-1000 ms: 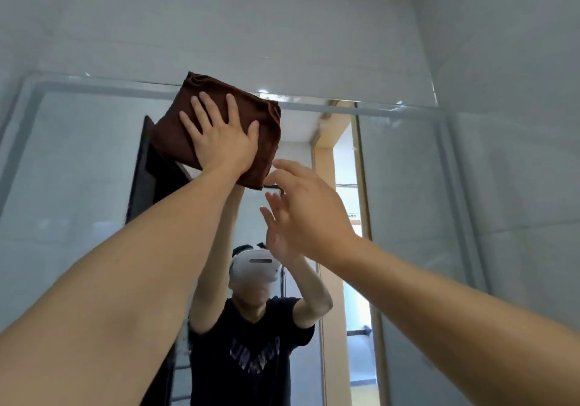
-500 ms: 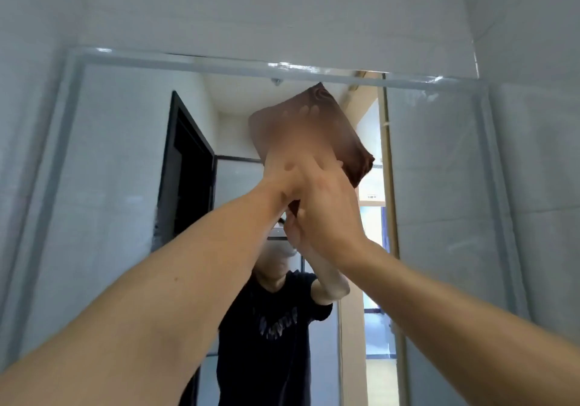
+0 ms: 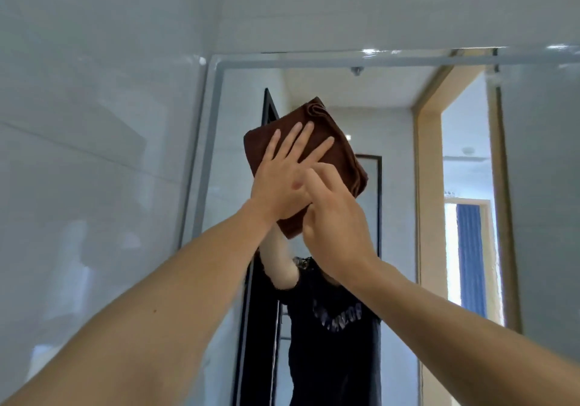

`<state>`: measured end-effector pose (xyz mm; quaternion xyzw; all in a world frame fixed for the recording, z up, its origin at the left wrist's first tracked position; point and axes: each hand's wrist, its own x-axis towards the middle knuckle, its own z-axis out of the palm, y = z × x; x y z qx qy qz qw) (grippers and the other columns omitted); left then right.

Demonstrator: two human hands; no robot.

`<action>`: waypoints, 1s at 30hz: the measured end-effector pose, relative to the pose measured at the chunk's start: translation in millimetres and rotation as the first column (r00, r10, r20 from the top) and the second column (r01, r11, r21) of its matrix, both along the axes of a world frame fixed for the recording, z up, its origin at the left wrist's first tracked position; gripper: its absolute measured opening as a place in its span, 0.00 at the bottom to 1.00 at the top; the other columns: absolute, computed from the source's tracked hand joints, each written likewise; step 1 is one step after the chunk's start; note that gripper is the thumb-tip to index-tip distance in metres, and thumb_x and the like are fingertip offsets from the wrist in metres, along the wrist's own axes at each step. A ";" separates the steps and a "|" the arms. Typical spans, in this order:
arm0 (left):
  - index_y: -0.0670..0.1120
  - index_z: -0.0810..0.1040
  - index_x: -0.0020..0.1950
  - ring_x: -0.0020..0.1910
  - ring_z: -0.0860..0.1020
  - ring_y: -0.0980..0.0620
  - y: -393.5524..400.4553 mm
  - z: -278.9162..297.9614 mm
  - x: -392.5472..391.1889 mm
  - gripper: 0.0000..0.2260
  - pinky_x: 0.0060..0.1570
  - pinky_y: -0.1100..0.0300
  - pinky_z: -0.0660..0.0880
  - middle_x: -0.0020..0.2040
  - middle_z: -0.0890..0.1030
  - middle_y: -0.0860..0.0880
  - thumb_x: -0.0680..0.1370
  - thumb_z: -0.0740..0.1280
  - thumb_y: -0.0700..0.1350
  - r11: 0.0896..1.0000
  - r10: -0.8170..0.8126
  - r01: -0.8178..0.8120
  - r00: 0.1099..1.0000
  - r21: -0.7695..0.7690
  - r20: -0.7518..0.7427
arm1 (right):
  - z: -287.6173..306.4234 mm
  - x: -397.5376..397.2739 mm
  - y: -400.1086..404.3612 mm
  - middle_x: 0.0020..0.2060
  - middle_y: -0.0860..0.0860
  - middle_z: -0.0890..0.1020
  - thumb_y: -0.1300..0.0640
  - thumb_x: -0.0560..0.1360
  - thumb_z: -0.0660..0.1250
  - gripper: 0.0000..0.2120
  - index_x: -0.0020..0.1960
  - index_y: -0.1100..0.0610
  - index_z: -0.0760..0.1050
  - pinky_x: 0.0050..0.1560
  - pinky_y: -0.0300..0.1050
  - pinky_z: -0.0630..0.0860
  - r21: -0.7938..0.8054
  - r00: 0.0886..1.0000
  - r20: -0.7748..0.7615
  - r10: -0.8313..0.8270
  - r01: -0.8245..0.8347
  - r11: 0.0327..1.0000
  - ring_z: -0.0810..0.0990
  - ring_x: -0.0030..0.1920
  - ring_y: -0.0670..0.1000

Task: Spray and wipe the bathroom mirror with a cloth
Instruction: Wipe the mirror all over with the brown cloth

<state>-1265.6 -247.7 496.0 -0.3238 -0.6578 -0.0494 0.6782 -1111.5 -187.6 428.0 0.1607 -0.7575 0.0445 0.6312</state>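
Note:
A folded brown cloth (image 3: 340,158) lies flat against the bathroom mirror (image 3: 395,117), in its upper left part, a little below the top frame. My left hand (image 3: 281,179) presses on the cloth with straight, spread fingers. My right hand (image 3: 337,227) lies over the back of my left hand, its fingers loosely bent and reaching onto the cloth's lower right part. The cloth's lower corner shows between the two wrists. No spray bottle is in view.
The mirror's pale metal frame (image 3: 216,117) meets a glossy tiled wall (image 3: 94,154) on the left, and more tile runs above. In the glass I see a person in a dark shirt, a black door and a lit doorway (image 3: 467,248) to the right.
The cloth has slid down from the mirror's top edge under my left hand. My right hand, apart from it a second ago, now rests on my left hand. The view has turned left.

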 end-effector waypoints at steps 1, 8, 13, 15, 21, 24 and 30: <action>0.58 0.53 0.81 0.81 0.50 0.46 -13.8 -5.1 -5.6 0.27 0.77 0.42 0.51 0.82 0.54 0.45 0.82 0.50 0.62 1.000 -0.005 0.005 1.000 0.017 0.026 | -5.4 -3.8 -4.7 0.59 0.52 0.76 0.72 0.70 0.60 0.17 0.56 0.60 0.76 0.42 0.51 0.79 -0.003 1.000 0.027 0.005 -0.005 1.000 0.77 0.47 0.53; 0.56 0.53 0.81 0.81 0.49 0.45 -80.5 -29.6 -42.3 0.32 0.77 0.40 0.50 0.82 0.52 0.45 0.80 0.47 0.68 0.994 0.025 -0.038 0.992 0.101 0.121 | -29.8 -19.0 -26.0 0.59 0.47 0.76 0.68 0.72 0.61 0.18 0.58 0.53 0.75 0.45 0.39 0.73 -0.010 0.990 0.103 0.098 -0.098 0.995 0.78 0.47 0.49; 0.55 0.52 0.81 0.81 0.50 0.44 -91.2 -62.4 -49.8 0.32 0.77 0.40 0.49 0.82 0.52 0.43 0.80 0.49 0.67 0.980 0.021 -0.055 0.984 0.192 0.175 | -49.9 -8.5 -20.7 0.63 0.46 0.76 0.67 0.75 0.64 0.17 0.61 0.54 0.76 0.50 0.37 0.72 -0.051 0.973 0.218 0.076 -0.067 0.996 0.78 0.55 0.47; 0.55 0.52 0.81 0.81 0.51 0.42 -86.0 -76.6 -47.5 0.32 0.77 0.39 0.49 0.82 0.53 0.42 0.80 0.48 0.67 0.963 0.013 -0.070 0.977 0.261 0.213 | -58.9 2.0 -11.3 0.63 0.45 0.76 0.66 0.75 0.64 0.14 0.57 0.54 0.77 0.47 0.35 0.68 -0.045 0.962 0.259 0.081 -0.072 0.996 0.76 0.47 0.40; 0.51 0.54 0.81 0.80 0.52 0.38 -21.4 -103.9 -12.1 0.31 0.76 0.36 0.51 0.80 0.55 0.38 0.81 0.49 0.64 0.840 -0.099 -0.103 0.936 0.532 0.338 | -69.4 28.4 40.9 0.69 0.43 0.73 0.64 0.77 0.63 0.14 0.59 0.51 0.77 0.55 0.33 0.64 -0.092 0.948 0.318 0.019 0.011 0.996 0.76 0.61 0.45; 0.50 0.54 0.81 0.80 0.52 0.38 19.6 -108.3 14.4 0.31 0.75 0.35 0.51 0.80 0.55 0.37 0.81 0.49 0.63 0.808 -0.145 -0.109 0.916 0.579 0.375 | -69.9 41.6 59.2 0.69 0.44 0.74 0.63 0.77 0.61 0.15 0.60 0.51 0.78 0.63 0.40 0.70 -0.092 0.954 0.298 0.003 0.025 0.995 0.75 0.66 0.46; 0.49 0.53 0.82 0.80 0.51 0.37 107.5 -108.2 73.3 0.32 0.75 0.35 0.50 0.80 0.54 0.36 0.81 0.49 0.63 0.813 -0.211 -0.045 0.907 0.580 0.366 | -72.4 77.4 93.8 0.66 0.43 0.76 0.63 0.78 0.62 0.16 0.63 0.53 0.79 0.64 0.41 0.74 -0.119 0.968 0.249 0.017 0.013 0.993 0.75 0.64 0.44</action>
